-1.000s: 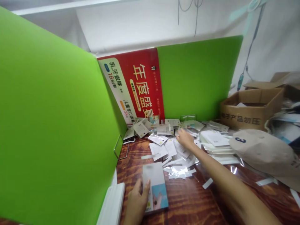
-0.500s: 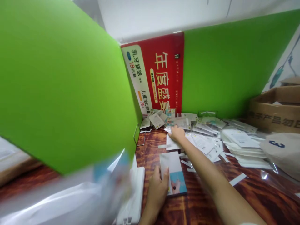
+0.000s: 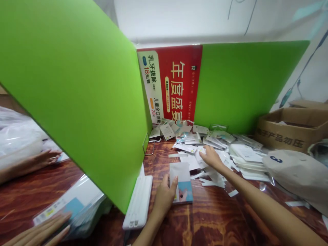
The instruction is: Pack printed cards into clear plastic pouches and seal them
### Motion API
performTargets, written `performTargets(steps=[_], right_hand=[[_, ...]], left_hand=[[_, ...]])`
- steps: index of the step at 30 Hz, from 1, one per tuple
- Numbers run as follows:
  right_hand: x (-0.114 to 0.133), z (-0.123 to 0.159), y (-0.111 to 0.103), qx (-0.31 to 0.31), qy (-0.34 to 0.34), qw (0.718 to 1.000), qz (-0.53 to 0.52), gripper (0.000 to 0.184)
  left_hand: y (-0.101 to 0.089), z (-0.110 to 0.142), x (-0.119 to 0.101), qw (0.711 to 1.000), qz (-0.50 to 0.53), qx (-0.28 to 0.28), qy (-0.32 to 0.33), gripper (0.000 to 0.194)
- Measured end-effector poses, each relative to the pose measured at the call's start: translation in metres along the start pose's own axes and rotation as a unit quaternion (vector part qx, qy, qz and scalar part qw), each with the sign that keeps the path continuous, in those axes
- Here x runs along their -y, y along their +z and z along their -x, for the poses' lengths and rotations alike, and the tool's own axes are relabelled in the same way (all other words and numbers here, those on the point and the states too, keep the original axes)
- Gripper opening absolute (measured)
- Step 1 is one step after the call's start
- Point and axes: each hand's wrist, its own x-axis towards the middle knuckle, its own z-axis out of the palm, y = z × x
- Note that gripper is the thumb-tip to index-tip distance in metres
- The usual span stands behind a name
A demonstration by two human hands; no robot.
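My left hand (image 3: pixel 164 196) is wrapped round the left edge of a printed card (image 3: pixel 182 174), white above with a blue picture panel below, which lies flat on the wooden table. It looks thick, maybe a small stack. Further off, my right hand (image 3: pixel 212 158) is over a loose heap of white cards (image 3: pixel 191 161), its fingers curled down together; whatever they pinch is too small to make out. White paper strips (image 3: pixel 211 182) lie scattered below that hand. Behind it are clear-wrapped cards (image 3: pixel 193 137).
A green partition (image 3: pixel 102 102) rises at left, with a white power strip (image 3: pixel 138 201) at its foot. Beyond it another person's hand (image 3: pixel 47 232) rests by wrapped cards (image 3: pixel 77 201). Right are a card stack (image 3: pixel 246 155), a beige cap (image 3: pixel 294 167) and a cardboard box (image 3: pixel 282 136).
My right hand has moved from the wrapped cards nearer and rightward over the white heap. My left hand keeps the printed card. The blurred wrapped cards at lower left are now lower, under another person's hand.
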Motion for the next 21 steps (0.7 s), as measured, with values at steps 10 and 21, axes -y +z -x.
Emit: performTargets(steps=[10,21], right_hand=[[-0.008,0.044,0.012,0.003,-0.009,0.988,-0.156,0.024],[0.011,0.122,0.024,0.156,-0.235,0.955,-0.093,0.029]], left_hand=[[-0.001,0.001,-0.001,1.000,-0.014,0.023,0.007,0.021],[0.000,0.001,-0.006,0.999,0.014,0.033,-0.015,0.022]])
